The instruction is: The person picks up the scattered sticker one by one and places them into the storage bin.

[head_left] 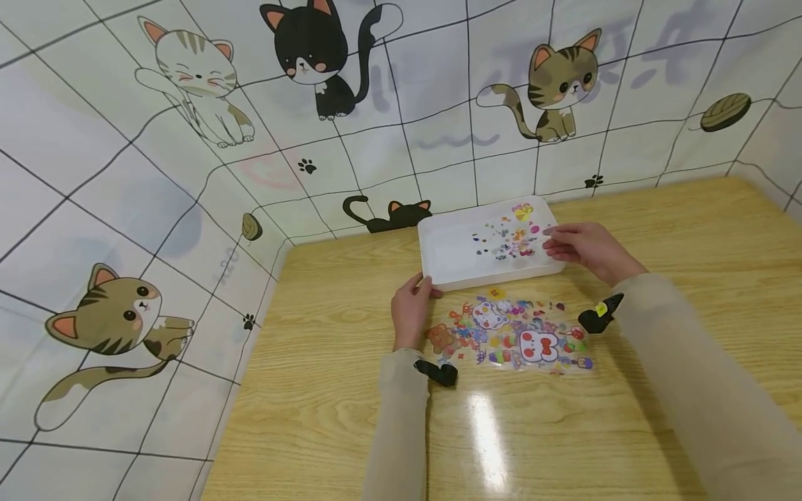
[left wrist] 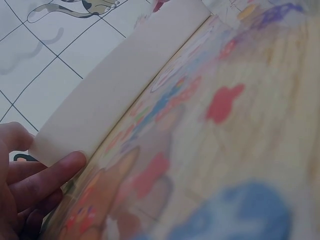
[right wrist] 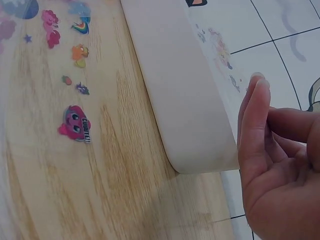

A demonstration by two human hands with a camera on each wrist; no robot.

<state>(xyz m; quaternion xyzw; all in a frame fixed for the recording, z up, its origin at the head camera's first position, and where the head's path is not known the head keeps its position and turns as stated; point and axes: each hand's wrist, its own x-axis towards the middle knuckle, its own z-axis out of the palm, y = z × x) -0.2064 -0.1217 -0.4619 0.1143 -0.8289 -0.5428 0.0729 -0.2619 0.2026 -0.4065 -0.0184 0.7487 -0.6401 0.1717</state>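
Note:
A shallow white box (head_left: 451, 240) stands on the table near the tiled backdrop, with small colourful pieces like stickers (head_left: 516, 240) on its right half. At its near left corner my left hand (head_left: 410, 313) grips the box; the left wrist view shows the thumb at the top edge and fingers along the outer wall. The right hand (head_left: 592, 250) is at the box's right end, thumb and forefinger close together; whether they hold anything is unclear. Transparent sticker sheets (head_left: 539, 346) with cartoon animals lie in front of the box, between the wrists.
The wooden table (head_left: 313, 417) meets a cat-printed, grid-lined backdrop (head_left: 438, 153) behind the box and on the left. Black wrist devices sit at the left cuff (head_left: 441, 374) and right cuff (head_left: 600, 316), beside the sticker sheets.

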